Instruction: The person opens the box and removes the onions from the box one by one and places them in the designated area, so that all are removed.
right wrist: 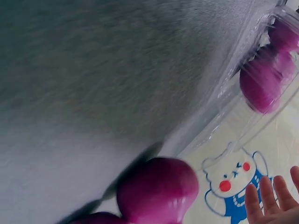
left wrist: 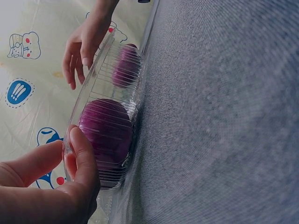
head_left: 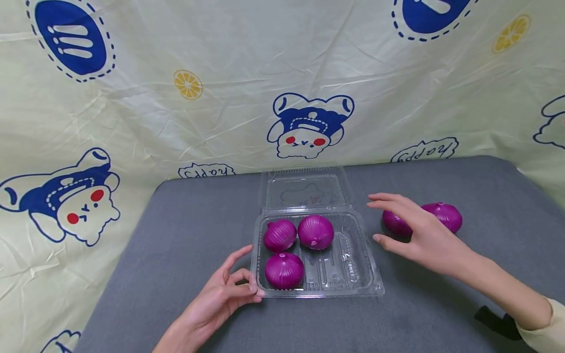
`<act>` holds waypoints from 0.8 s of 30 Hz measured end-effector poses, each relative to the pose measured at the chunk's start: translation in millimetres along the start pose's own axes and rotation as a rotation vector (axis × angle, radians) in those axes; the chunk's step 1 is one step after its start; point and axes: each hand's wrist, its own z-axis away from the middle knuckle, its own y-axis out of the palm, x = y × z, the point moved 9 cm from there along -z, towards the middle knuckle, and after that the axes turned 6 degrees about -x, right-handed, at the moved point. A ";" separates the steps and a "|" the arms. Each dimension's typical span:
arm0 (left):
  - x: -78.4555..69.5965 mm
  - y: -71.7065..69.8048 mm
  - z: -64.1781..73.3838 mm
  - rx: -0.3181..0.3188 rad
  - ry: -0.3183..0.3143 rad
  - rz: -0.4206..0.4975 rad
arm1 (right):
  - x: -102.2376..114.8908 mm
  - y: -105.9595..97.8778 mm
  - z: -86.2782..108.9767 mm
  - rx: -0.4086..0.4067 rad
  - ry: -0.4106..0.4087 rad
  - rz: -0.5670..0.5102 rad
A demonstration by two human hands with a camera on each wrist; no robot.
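A clear plastic clamshell container (head_left: 318, 291) lies with its lid (head_left: 304, 189) folded back. Inside it are three purple onions: one at the back left (head_left: 280, 235), one at the back middle (head_left: 315, 232) and one at the front left (head_left: 284, 270). My left hand (head_left: 220, 294) pinches the container's rim at its front left corner, thumb and fingers on either side of the edge. Two more purple onions (head_left: 445, 216) lie right of the container, partly hidden behind my right hand (head_left: 425, 235). That hand hovers near them with fingers extended and holds nothing.
Grey cloth (head_left: 198, 220) covers the table. Behind it hangs a pale printed curtain (head_left: 238, 117) with cartoon figures. Near the right sleeve, a dark strap-like object (head_left: 499, 323) shows at the right forearm.
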 end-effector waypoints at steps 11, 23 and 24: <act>0.2 0.0 0.8 -0.001 0.003 -0.016 | 21.1 42.4 -14.7 0.136 -0.054 -0.043; -1.0 0.8 1.3 0.016 0.020 -0.016 | 34.0 79.9 -29.7 0.235 -0.089 -0.079; -1.1 1.0 1.3 0.019 0.021 -0.016 | 34.2 82.9 -30.4 0.248 -0.088 -0.078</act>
